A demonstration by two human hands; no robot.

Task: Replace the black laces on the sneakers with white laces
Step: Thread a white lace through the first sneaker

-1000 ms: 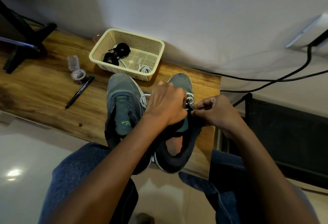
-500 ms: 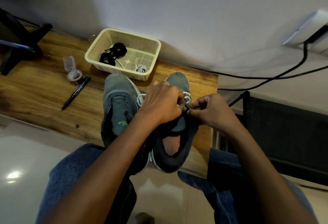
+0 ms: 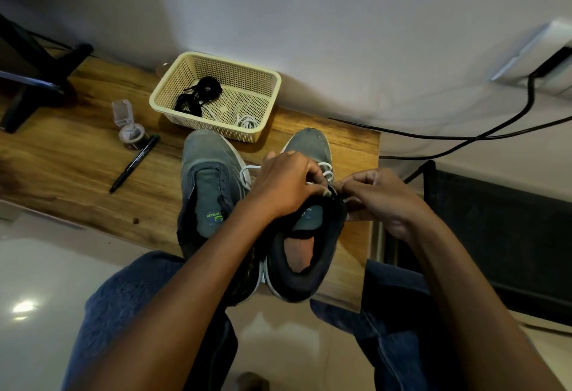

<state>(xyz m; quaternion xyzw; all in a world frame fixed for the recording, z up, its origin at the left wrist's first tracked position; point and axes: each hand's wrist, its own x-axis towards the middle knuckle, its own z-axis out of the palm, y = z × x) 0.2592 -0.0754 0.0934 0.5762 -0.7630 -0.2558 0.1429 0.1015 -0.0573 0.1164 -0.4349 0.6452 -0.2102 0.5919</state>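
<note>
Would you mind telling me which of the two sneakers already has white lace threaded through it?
The right sneaker, the one both hands are working on; white lace crosses its eyelets. The left sneaker shows none.

Home or small office room. Indicators: wooden desk point(image 3: 77, 155) against a plain wall, monitor stand point(image 3: 28, 81) upper left, tiled floor point(image 3: 46, 267) lower left.

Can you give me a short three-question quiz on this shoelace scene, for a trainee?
1. True or false: the basket holds black laces.
2. Which shoe are both hands working on? A) left shoe B) right shoe
3. Fill in: the lace being threaded is ____.

Key: 1 true. 2 B: the left hand and right hand meet at its eyelets. 3 white.
</note>
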